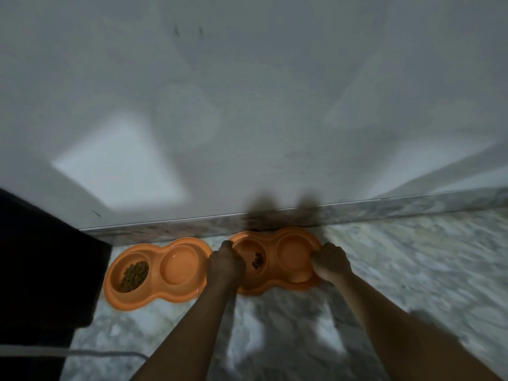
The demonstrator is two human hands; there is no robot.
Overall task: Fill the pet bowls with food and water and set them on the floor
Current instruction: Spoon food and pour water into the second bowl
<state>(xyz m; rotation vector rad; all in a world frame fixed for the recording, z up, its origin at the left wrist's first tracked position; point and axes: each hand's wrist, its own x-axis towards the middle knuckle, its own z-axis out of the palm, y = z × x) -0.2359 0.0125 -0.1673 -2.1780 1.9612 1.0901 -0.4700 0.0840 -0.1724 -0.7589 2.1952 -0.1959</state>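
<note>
Two orange double pet bowls lie side by side near the wall. The left double bowl (154, 295) rests flat on the marble floor; its left cup holds dry kibble (134, 276) and its right cup looks wet. The right double bowl (275, 284) is close to the skirting, with a small heap of kibble (258, 260) in its left cup. My left hand (226, 261) grips its left end and my right hand (331, 261) grips its right end. Whether it touches the floor I cannot tell.
A white wall (247, 105) with a marble skirting (384, 209) runs right behind the bowls. A dark piece of furniture (41, 257) stands at the left, close to the left bowl. A grey cable (82, 353) lies on the grey marble floor (412, 257).
</note>
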